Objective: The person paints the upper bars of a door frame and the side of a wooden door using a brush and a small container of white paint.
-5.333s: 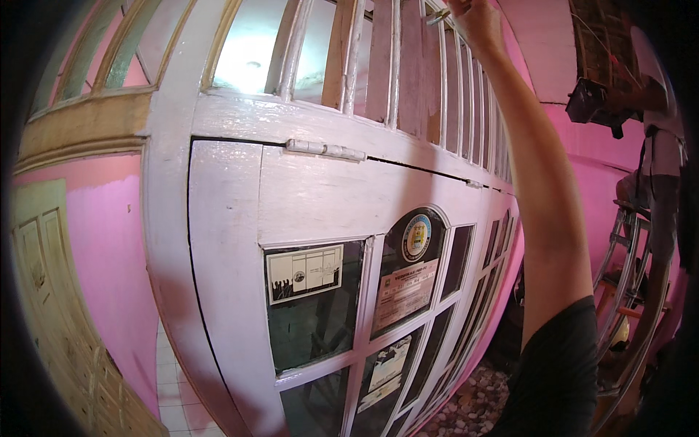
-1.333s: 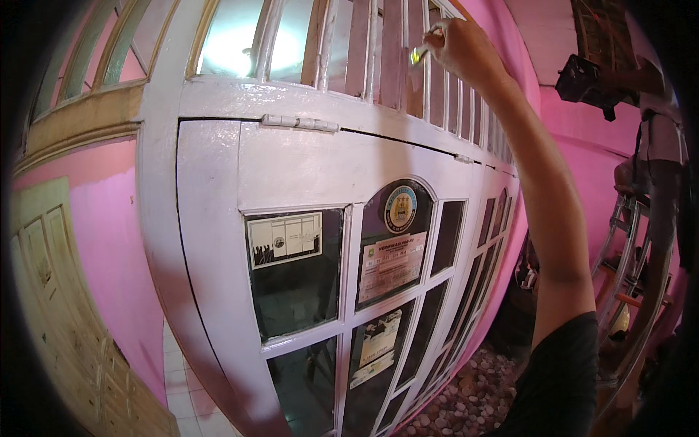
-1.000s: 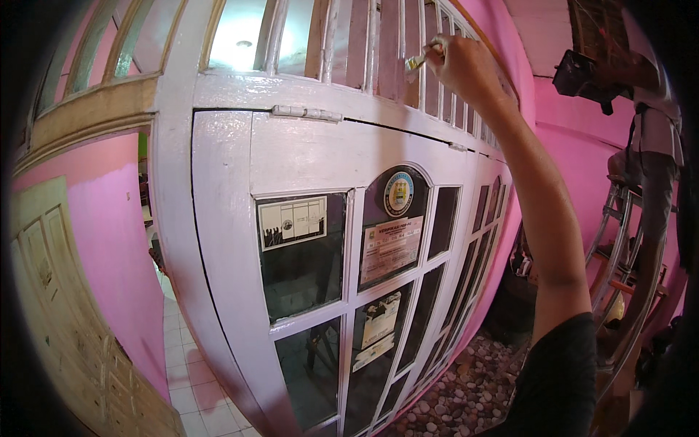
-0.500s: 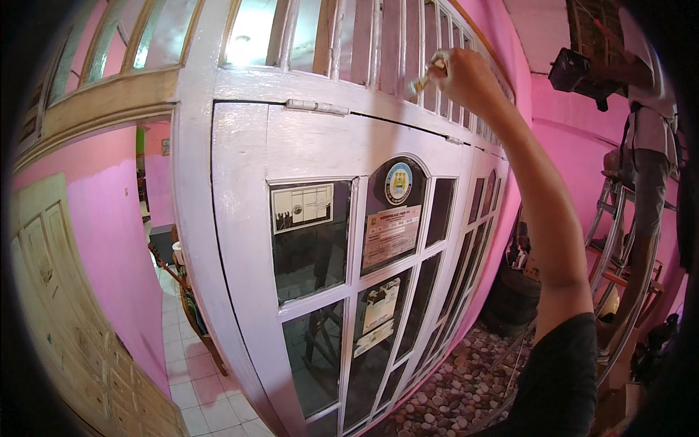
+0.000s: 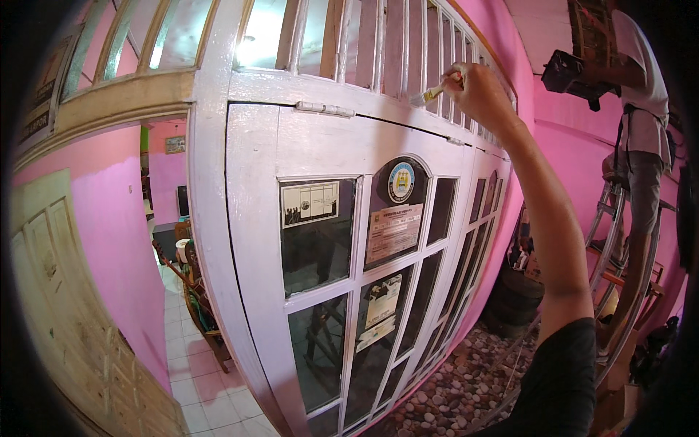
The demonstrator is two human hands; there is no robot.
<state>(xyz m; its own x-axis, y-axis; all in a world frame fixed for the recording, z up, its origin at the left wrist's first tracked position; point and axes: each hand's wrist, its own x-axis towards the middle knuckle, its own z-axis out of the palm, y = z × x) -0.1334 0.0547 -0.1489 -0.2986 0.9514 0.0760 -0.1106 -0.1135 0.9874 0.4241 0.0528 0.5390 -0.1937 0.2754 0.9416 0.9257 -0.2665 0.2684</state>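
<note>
Raised at the upper right, my right hand (image 5: 482, 96) is closed round the handle of a paintbrush (image 5: 432, 94). The brush slants down to the left, and its pale bristles are at the white wooden crossbar (image 5: 364, 97). Whether they touch the wood I cannot tell. Upright white slats (image 5: 378, 47) rise just above the bar. Beneath it hangs a white door (image 5: 247, 153) with dark glass panes, joined at its top by a white hinge (image 5: 325, 109). My left hand is out of view.
At the right a person (image 5: 644, 138) stands on a metal ladder (image 5: 603, 207), holding a black tray-like container (image 5: 564, 71). Stacked tires (image 5: 514, 295) stand below, beside a pebble-patterned floor (image 5: 437, 393). Bare wooden door (image 5: 65, 291) and chair (image 5: 200, 298) are at the left.
The view has turned slightly left. The brush, blurred and pointing more steeply down before, now lies closer to level; my right hand still grips it.
</note>
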